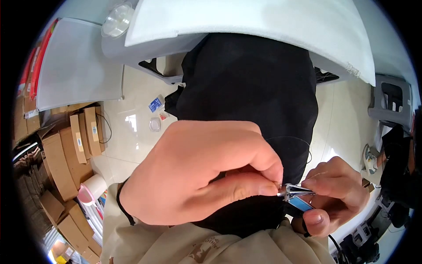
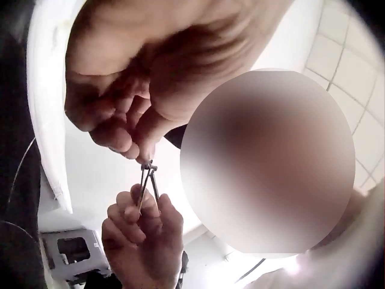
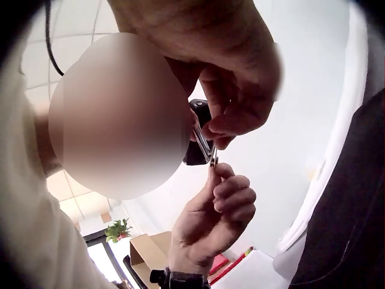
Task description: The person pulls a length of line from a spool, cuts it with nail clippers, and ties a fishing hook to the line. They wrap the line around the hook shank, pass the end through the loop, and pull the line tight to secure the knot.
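Observation:
In the head view my left hand (image 1: 206, 176) reaches across the middle. Its thumb and forefinger pinch together right at the jaw end of a nail clipper (image 1: 300, 203); what they pinch is tiny and mostly hidden, with a thin thread (image 1: 292, 137) curving nearby. My right hand (image 1: 340, 189) holds this silver clipper with a blue face between thumb and fingers, its two arms spread apart. From the left wrist view the clipper (image 2: 155, 180) stands between both hands, its jaw end touching the left fingertips. The right wrist view shows the clipper (image 3: 203, 141) above the left hand (image 3: 210, 211).
Black cloth (image 1: 250, 83) covers the lap under a white tabletop (image 1: 250, 22). A clear round container (image 1: 118, 21) sits at the table's left corner. Small packets (image 1: 154, 104) and a clear lid (image 1: 154, 124) lie on the floor. Cardboard boxes (image 1: 61, 163) stand left, a grey stool (image 1: 391, 99) right.

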`<state>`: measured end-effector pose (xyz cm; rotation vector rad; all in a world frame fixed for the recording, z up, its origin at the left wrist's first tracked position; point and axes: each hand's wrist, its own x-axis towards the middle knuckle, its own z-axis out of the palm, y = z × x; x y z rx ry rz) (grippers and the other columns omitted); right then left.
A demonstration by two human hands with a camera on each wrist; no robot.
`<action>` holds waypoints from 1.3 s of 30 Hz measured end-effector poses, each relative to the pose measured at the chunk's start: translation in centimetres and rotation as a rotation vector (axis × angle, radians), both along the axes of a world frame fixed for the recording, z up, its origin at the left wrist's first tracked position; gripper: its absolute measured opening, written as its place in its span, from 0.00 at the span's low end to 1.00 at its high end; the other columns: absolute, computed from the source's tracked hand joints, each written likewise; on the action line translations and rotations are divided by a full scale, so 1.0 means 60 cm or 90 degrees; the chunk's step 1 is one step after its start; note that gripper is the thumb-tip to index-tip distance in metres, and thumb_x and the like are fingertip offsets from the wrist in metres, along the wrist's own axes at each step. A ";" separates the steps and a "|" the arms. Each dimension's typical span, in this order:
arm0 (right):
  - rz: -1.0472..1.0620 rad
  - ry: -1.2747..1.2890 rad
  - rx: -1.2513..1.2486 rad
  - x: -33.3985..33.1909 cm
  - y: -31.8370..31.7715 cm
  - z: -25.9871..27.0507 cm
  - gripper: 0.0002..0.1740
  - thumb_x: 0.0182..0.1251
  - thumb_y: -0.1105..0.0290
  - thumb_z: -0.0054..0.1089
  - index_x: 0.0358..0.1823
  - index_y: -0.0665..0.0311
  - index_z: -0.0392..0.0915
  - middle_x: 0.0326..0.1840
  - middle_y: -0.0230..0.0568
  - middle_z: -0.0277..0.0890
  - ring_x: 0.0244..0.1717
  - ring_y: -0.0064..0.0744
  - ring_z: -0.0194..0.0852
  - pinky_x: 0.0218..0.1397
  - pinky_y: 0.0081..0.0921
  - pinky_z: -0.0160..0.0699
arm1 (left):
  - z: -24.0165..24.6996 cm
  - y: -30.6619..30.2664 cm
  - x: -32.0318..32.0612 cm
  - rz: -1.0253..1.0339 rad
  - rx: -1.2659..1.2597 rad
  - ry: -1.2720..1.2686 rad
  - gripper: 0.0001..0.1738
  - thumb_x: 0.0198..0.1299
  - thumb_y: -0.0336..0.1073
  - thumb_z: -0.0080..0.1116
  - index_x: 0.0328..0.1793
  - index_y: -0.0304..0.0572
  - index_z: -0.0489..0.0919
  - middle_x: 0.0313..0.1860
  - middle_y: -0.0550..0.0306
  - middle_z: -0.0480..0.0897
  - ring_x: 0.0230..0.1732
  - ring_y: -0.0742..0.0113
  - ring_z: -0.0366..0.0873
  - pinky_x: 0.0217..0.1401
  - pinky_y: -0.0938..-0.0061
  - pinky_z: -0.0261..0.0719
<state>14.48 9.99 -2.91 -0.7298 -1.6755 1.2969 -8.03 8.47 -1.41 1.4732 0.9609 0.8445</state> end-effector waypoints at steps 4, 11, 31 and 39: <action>0.030 0.014 -0.029 -0.001 0.004 -0.002 0.18 0.41 0.70 0.74 0.31 0.77 0.81 0.21 0.50 0.77 0.14 0.23 0.71 0.14 0.11 0.65 | -0.002 0.012 -0.008 -0.070 -0.053 -0.006 0.06 0.48 0.20 0.65 0.33 0.35 0.81 0.26 0.56 0.80 0.23 0.74 0.74 0.23 0.84 0.65; 0.092 -0.018 -0.102 0.010 0.004 -0.006 0.26 0.42 0.55 0.73 0.29 0.75 0.79 0.22 0.47 0.73 0.17 0.27 0.67 0.21 0.16 0.66 | 0.003 0.015 -0.009 -0.105 -0.096 -0.011 0.06 0.47 0.19 0.65 0.32 0.32 0.81 0.26 0.56 0.79 0.21 0.79 0.73 0.19 0.86 0.63; 0.112 -0.088 -0.099 0.003 0.012 -0.004 0.29 0.41 0.50 0.72 0.28 0.74 0.79 0.19 0.44 0.72 0.15 0.24 0.64 0.18 0.15 0.57 | 0.052 0.100 0.005 -0.384 -0.297 0.294 0.05 0.52 0.31 0.66 0.31 0.39 0.81 0.24 0.63 0.81 0.19 0.78 0.72 0.19 0.83 0.63; 0.075 -0.078 -0.116 0.000 0.003 -0.008 0.31 0.40 0.47 0.73 0.27 0.74 0.77 0.18 0.43 0.71 0.14 0.22 0.63 0.17 0.15 0.54 | 0.038 0.075 -0.010 -0.268 -0.324 0.159 0.06 0.52 0.31 0.65 0.31 0.38 0.80 0.25 0.62 0.82 0.21 0.79 0.75 0.20 0.84 0.66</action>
